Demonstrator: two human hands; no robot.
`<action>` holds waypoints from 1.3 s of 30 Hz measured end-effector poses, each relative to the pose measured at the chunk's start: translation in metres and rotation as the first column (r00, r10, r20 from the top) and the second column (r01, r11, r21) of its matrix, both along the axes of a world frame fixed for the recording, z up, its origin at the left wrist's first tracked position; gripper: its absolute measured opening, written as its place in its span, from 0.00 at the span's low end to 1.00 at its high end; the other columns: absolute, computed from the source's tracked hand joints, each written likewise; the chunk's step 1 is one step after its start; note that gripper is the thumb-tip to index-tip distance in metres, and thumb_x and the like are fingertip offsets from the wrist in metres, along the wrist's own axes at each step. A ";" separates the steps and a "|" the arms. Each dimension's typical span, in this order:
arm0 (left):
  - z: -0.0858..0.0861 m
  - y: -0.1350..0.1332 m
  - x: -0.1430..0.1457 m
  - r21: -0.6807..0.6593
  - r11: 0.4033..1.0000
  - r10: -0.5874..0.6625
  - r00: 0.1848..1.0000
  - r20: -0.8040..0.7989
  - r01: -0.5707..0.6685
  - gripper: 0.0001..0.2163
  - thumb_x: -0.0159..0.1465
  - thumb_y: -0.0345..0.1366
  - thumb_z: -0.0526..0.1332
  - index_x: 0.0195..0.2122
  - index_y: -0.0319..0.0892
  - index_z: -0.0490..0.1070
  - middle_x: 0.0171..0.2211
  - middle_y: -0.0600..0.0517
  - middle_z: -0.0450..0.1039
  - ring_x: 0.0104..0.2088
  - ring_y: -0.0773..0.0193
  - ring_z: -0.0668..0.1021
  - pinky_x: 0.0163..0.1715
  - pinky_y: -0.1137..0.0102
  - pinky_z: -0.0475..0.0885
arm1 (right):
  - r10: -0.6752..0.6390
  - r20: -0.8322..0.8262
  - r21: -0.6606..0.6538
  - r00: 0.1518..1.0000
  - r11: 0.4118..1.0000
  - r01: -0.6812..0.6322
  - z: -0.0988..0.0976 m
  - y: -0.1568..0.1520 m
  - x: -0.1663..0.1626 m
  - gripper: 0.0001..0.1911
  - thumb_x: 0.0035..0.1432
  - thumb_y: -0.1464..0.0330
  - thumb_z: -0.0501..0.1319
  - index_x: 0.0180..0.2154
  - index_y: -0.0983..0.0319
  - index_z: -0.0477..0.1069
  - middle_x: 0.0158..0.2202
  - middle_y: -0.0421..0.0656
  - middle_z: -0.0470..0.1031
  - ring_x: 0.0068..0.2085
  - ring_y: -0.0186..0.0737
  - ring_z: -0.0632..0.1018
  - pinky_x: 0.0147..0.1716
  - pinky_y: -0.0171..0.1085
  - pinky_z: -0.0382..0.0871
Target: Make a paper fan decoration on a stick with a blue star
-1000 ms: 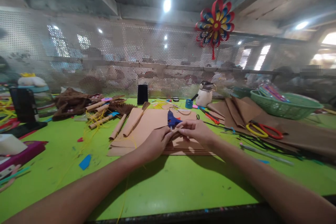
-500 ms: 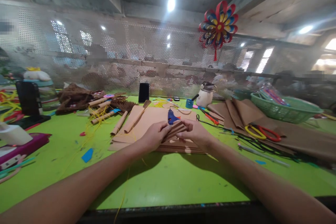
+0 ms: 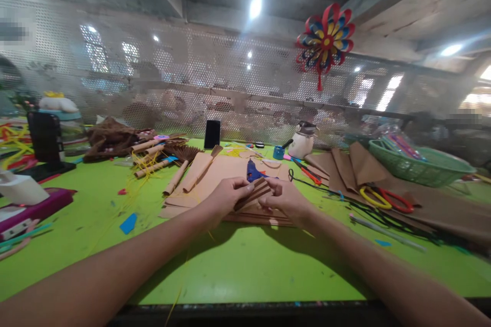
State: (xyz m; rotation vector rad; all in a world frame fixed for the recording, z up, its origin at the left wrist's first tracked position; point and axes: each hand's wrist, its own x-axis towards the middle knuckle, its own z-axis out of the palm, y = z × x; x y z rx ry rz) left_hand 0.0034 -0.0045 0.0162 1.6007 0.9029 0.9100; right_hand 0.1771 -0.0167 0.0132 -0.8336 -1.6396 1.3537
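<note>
A pleated strip of brown paper (image 3: 253, 194) is held between both my hands above a stack of brown sheets (image 3: 226, 163). My left hand (image 3: 226, 196) pinches its left end, thumb on top. On the other end, my right hand (image 3: 286, 198) closes with thumb and fingers. Just beyond the strip lies a blue glue gun (image 3: 253, 169), partly hidden by the paper and my right hand. Rolled brown paper sticks (image 3: 201, 171) with pleated ends rest on the stack's left side.
Scissors with yellow and red handles (image 3: 386, 199) lie on large brown paper (image 3: 433, 209) at right, near a green basket (image 3: 425, 166). A power strip (image 3: 34, 209) and a phone on a stand (image 3: 45, 138) stand at left. Another phone (image 3: 212, 134) stands at the back.
Both hands keep hold of the pleated paper, and the fingers of my right hand have shifted slightly along it. The view has turned a little, so the surroundings sit slightly farther right.
</note>
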 end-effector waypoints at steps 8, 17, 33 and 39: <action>0.004 -0.003 -0.001 -0.049 0.998 0.046 0.999 -0.018 -0.046 0.11 0.51 0.41 0.61 0.29 0.37 0.73 0.28 0.50 0.74 0.28 0.65 0.72 0.30 0.71 0.64 | -0.059 0.034 -0.003 0.998 0.998 0.059 -0.004 0.003 0.002 0.16 0.45 0.58 0.63 0.24 0.66 0.70 0.21 0.40 0.68 0.23 0.30 0.66 0.25 0.33 0.61; 0.003 -0.005 -0.001 -0.071 0.996 0.053 0.999 -0.009 -0.054 0.13 0.50 0.44 0.62 0.26 0.36 0.72 0.22 0.52 0.72 0.23 0.67 0.70 0.25 0.73 0.61 | -0.148 0.086 0.078 0.985 0.987 0.141 -0.007 0.006 0.006 0.16 0.46 0.58 0.63 0.22 0.65 0.67 0.19 0.37 0.67 0.22 0.29 0.65 0.25 0.32 0.58; 0.004 -0.003 -0.004 -0.168 0.986 0.032 0.982 0.185 0.000 0.10 0.52 0.41 0.61 0.27 0.38 0.68 0.24 0.52 0.73 0.24 0.66 0.73 0.27 0.70 0.66 | -0.082 0.126 0.133 0.989 0.989 0.065 -0.001 -0.002 0.002 0.13 0.46 0.60 0.64 0.22 0.64 0.70 0.23 0.41 0.73 0.25 0.32 0.71 0.28 0.34 0.64; 0.008 -0.004 -0.003 -0.034 0.996 0.081 0.989 0.126 -0.077 0.09 0.54 0.40 0.59 0.26 0.38 0.68 0.24 0.55 0.70 0.25 0.68 0.71 0.28 0.72 0.65 | -0.054 0.095 0.078 0.994 0.996 0.047 -0.006 0.000 0.003 0.11 0.44 0.63 0.65 0.22 0.65 0.70 0.21 0.39 0.70 0.24 0.30 0.69 0.27 0.33 0.62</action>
